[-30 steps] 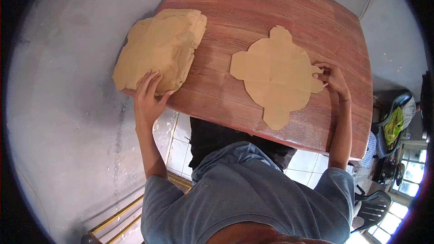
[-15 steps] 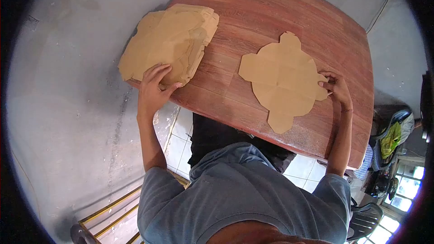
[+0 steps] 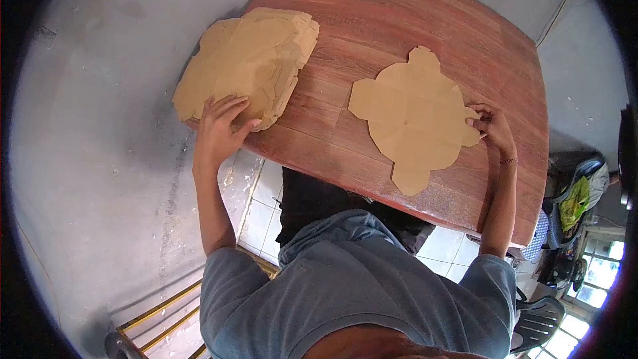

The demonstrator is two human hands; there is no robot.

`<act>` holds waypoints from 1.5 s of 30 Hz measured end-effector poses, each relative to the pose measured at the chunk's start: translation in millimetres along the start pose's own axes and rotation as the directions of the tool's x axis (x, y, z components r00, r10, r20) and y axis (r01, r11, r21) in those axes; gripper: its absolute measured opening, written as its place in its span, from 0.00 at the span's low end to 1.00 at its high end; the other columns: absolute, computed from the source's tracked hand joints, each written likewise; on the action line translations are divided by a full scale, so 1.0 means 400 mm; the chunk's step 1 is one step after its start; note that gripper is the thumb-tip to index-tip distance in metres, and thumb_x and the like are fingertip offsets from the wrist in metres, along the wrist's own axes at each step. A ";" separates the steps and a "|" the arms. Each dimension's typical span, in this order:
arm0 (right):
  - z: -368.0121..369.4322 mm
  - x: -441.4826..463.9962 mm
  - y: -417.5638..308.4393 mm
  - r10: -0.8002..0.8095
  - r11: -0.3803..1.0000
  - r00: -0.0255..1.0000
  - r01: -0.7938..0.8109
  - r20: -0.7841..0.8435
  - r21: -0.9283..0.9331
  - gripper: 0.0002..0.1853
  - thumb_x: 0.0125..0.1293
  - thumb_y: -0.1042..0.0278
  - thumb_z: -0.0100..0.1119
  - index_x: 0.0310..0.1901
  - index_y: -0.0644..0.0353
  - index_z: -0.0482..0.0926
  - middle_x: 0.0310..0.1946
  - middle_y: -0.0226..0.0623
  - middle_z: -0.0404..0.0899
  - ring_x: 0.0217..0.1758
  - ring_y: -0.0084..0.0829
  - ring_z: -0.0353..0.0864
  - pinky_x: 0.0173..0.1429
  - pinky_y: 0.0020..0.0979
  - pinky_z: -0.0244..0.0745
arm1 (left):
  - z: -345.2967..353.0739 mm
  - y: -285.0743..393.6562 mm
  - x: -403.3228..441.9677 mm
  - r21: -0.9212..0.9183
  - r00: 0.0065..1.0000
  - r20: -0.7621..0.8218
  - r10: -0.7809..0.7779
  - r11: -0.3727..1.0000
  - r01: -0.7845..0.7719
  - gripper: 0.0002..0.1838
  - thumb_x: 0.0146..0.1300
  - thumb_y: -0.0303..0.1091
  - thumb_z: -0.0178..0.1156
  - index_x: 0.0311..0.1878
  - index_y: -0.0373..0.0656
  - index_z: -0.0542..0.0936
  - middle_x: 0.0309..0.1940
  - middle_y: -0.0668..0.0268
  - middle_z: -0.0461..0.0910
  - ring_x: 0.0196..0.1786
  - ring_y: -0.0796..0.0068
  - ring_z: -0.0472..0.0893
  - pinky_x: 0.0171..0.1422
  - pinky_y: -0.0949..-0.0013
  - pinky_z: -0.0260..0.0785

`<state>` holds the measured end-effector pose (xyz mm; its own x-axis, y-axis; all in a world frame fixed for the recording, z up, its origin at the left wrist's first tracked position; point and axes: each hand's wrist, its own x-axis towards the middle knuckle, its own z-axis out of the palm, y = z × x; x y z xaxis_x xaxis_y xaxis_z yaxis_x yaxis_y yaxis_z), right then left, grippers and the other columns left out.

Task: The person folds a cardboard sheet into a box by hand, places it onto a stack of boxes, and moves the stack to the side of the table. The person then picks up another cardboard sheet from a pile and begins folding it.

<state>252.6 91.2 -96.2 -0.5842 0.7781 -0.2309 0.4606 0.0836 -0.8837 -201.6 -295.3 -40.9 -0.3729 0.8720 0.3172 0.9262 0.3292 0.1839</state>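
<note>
A flat, creased cardboard cutout (image 3: 415, 116), round in the middle with tabs sticking out, lies on the wooden table. My right hand (image 3: 493, 129) has its thumb on top of the right-hand tab, pinching it. To the left is a stack of similar brown cardboard pieces (image 3: 239, 53), their notched edges showing along the right side. My left hand (image 3: 222, 126) rests on the near end of this stack, fingers and thumb spread apart and holding nothing.
The reddish wooden table (image 3: 332, 100) has its near edge against my lap. A grey wall (image 3: 106, 126) runs along the left. A yellow-railed seat (image 3: 159, 309) is at lower left, and a dark plastic chair (image 3: 535, 322) at lower right.
My left hand has shifted slightly left on the stack, its thumb now farther from the stack's right edge. My right hand keeps its pinch on the cutout's tab.
</note>
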 end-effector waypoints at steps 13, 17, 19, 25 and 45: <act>0.002 -0.003 -0.006 0.025 1.000 1.000 -0.025 -0.007 -0.001 0.20 0.56 0.75 0.74 0.52 0.65 0.84 0.35 0.31 0.85 0.34 0.21 0.82 0.31 0.24 0.76 | 0.040 -0.002 -0.008 -0.018 0.964 -0.245 -0.105 0.994 0.104 0.08 0.74 0.33 0.54 0.46 0.39 0.79 0.40 0.49 0.84 0.45 0.42 0.83 0.47 0.49 0.75; 0.012 -0.019 -0.032 0.048 0.999 0.998 -0.047 -0.033 0.016 0.19 0.57 0.77 0.73 0.52 0.66 0.84 0.36 0.31 0.85 0.33 0.21 0.82 0.29 0.23 0.73 | -0.018 -0.086 0.088 -0.040 0.731 -0.660 -0.173 0.980 0.195 0.12 0.78 0.37 0.49 0.43 0.39 0.76 0.33 0.45 0.82 0.36 0.39 0.82 0.37 0.48 0.71; 0.010 -0.019 -0.031 0.044 0.998 0.999 -0.043 -0.019 0.034 0.19 0.57 0.77 0.73 0.52 0.66 0.84 0.37 0.31 0.85 0.34 0.21 0.82 0.29 0.23 0.73 | -0.128 -0.066 0.176 -0.109 0.596 -0.770 -0.228 0.967 0.229 0.15 0.79 0.41 0.48 0.42 0.38 0.76 0.31 0.46 0.82 0.34 0.39 0.81 0.36 0.49 0.71; 0.013 -0.017 -0.033 -0.002 1.000 1.000 0.002 0.001 0.015 0.19 0.57 0.77 0.72 0.51 0.68 0.83 0.40 0.30 0.86 0.33 0.20 0.81 0.30 0.23 0.74 | -0.288 0.224 0.320 -0.080 0.352 -0.934 -0.062 0.996 -0.037 0.16 0.78 0.42 0.52 0.41 0.38 0.78 0.28 0.54 0.84 0.31 0.52 0.84 0.34 0.57 0.72; -0.015 0.006 0.036 -0.145 0.988 0.989 0.144 0.024 0.052 0.17 0.58 0.75 0.68 0.51 0.67 0.84 0.32 0.27 0.83 0.29 0.15 0.73 0.27 0.20 0.65 | 0.317 0.629 -0.025 -0.418 0.692 -0.171 0.702 0.584 -0.696 0.16 0.70 0.48 0.63 0.37 0.46 0.77 0.31 0.64 0.86 0.40 0.68 0.88 0.43 0.65 0.82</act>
<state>261.8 97.8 -106.9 -0.6607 0.7426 -0.1100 0.3362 0.1616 -0.9278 42.3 -175.3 -115.7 0.3824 0.7724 0.5071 0.7769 -0.5659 0.2761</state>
